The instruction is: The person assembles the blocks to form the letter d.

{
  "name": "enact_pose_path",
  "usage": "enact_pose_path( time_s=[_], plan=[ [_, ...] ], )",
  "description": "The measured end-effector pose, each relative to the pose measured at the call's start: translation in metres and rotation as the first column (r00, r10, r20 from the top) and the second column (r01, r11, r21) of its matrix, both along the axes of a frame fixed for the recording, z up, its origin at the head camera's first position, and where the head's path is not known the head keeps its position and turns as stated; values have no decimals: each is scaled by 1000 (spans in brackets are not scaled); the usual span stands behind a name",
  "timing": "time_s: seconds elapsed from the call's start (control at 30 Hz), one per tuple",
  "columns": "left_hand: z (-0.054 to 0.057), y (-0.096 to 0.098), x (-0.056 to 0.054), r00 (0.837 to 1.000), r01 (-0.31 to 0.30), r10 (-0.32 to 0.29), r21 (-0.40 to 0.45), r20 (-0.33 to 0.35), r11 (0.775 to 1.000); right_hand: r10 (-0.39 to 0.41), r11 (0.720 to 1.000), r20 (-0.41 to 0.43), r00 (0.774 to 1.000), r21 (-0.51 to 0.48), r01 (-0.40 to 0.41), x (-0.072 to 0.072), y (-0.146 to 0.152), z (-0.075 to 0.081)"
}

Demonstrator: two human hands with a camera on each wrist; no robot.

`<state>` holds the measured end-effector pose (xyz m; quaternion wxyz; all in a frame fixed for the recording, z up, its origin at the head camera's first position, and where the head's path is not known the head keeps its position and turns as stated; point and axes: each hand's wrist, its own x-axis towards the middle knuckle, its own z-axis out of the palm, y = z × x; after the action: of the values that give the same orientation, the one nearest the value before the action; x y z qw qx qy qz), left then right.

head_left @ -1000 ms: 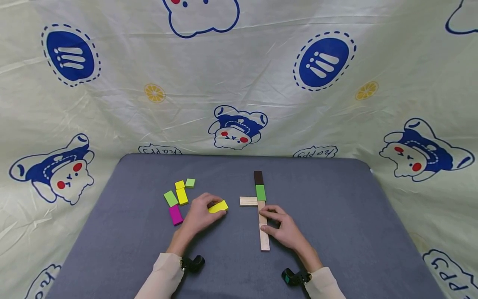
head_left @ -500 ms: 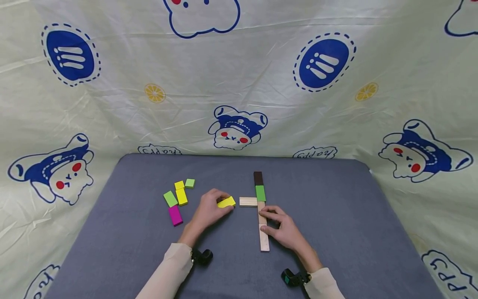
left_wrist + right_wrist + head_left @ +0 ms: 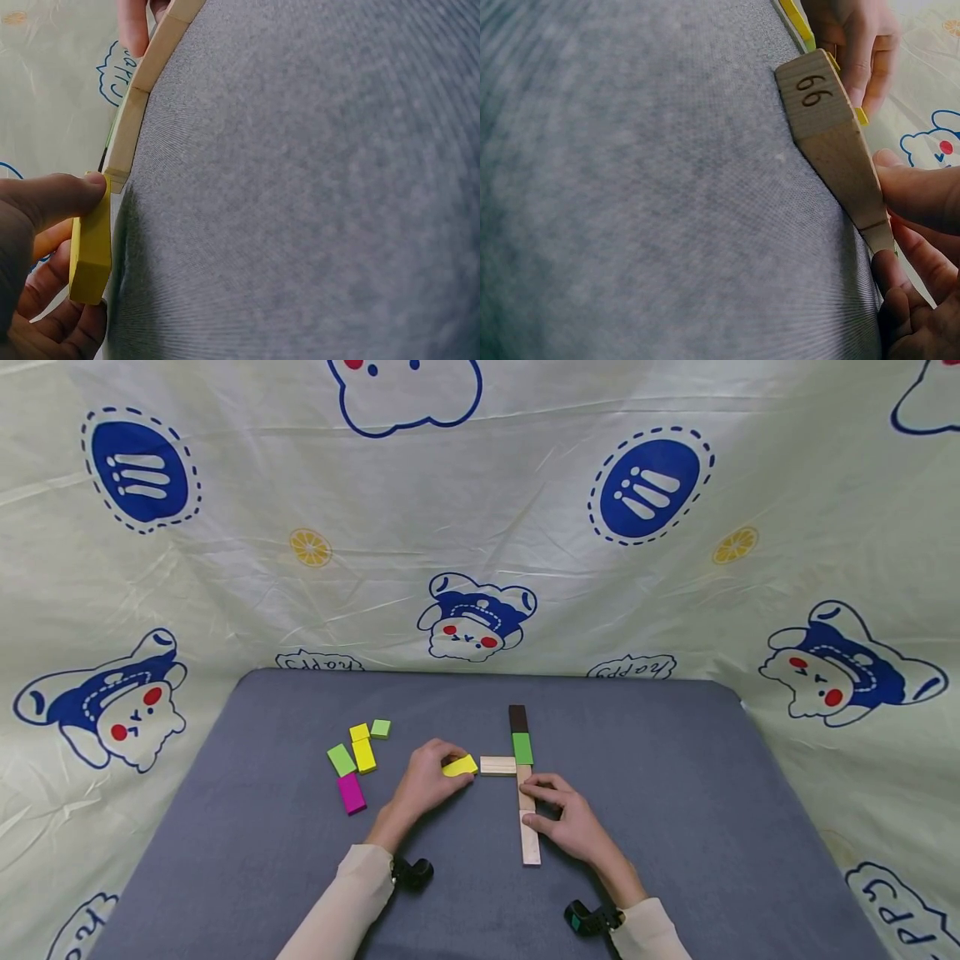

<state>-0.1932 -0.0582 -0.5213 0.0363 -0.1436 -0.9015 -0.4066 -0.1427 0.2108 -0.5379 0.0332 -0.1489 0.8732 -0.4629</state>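
Observation:
My left hand (image 3: 423, 781) pinches a yellow block (image 3: 461, 766) between thumb and fingers. The block's right end is at the left end of a plain wooden block (image 3: 498, 766); whether they touch, I cannot tell. That wooden block juts left from a column: dark brown block (image 3: 518, 718), green block (image 3: 522, 748), then two plain wooden blocks (image 3: 529, 837). My right hand (image 3: 573, 821) rests its thumb and fingertips on the column's two wooden blocks. The right wrist view shows a wooden block's end (image 3: 814, 94) bearing a printed number, with the thumb (image 3: 922, 195) against its upper edge.
To the left lie a small yellow block (image 3: 360, 732), a longer yellow block (image 3: 364, 756), two light green blocks (image 3: 342, 760) and a magenta block (image 3: 352, 794). The grey table (image 3: 675, 793) meets a patterned sheet (image 3: 480, 510) at the back.
My left hand has moved right with the yellow block, bringing it to the jutting wooden block's end. The right hand has kept its place on the column.

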Motion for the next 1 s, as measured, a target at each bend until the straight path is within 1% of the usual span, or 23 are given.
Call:
enact_pose_path(
  time_s=[0.17, 0.37, 0.5, 1.0],
  plan=[
    [-1, 0, -1, 1000, 15, -15, -3, 1, 1000, -4, 1000, 3, 1000, -2, 4, 0, 0, 1],
    [-3, 1, -4, 1000, 30, -29, -46, 5, 999, -5, 1000, -5, 1000, -1, 5, 0, 0, 0],
    [-3, 2, -5, 999, 33, -33, -57, 7, 998, -4, 1000, -12, 1000, 3, 4, 0, 0, -1],
    [-3, 2, -7, 999, 53, -52, -64, 9, 997, -6, 1000, -11, 1000, 19, 6, 1, -1, 3]
  ],
)
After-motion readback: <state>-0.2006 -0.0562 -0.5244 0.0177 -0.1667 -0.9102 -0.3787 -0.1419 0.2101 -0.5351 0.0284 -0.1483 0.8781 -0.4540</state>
